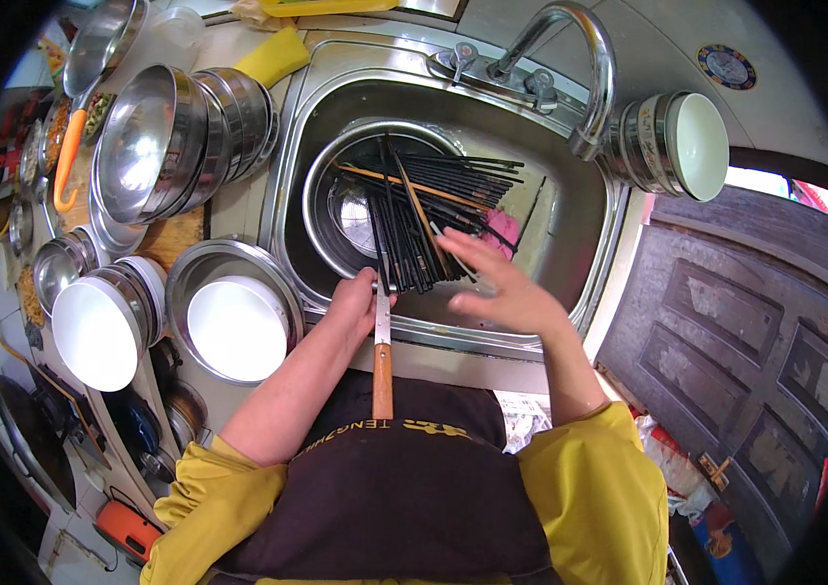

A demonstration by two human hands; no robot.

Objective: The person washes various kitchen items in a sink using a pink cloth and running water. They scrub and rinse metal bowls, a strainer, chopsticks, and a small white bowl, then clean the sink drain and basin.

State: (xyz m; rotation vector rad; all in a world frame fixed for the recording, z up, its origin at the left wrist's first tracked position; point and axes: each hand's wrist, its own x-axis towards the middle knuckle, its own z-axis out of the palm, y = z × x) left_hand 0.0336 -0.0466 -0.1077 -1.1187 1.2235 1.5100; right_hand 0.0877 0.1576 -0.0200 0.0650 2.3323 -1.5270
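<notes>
A large bunch of dark chopsticks (403, 241), with a few light wooden ones among them, lies across a round metal basin (319, 219) inside the steel sink (574, 256). At the basin's near edge, my left hand (357, 303) grips a utensil with a metal shank and wooden handle (382, 380), which points back towards my apron; its far end is hidden among the chopsticks. My right hand (505, 292) is apart from the chopsticks, just right of their near ends, fingers spread and slightly blurred. A pink cloth (501, 228) lies partly under the chopsticks.
A curved faucet (589, 66) arches over the sink's back right, beside stacked bowls (699, 146). To the left stand stacked metal basins (143, 146), white bowls (96, 333), a metal basin holding a white bowl (237, 329), and an orange-handled pan (70, 157). A yellow sponge (275, 58) lies behind.
</notes>
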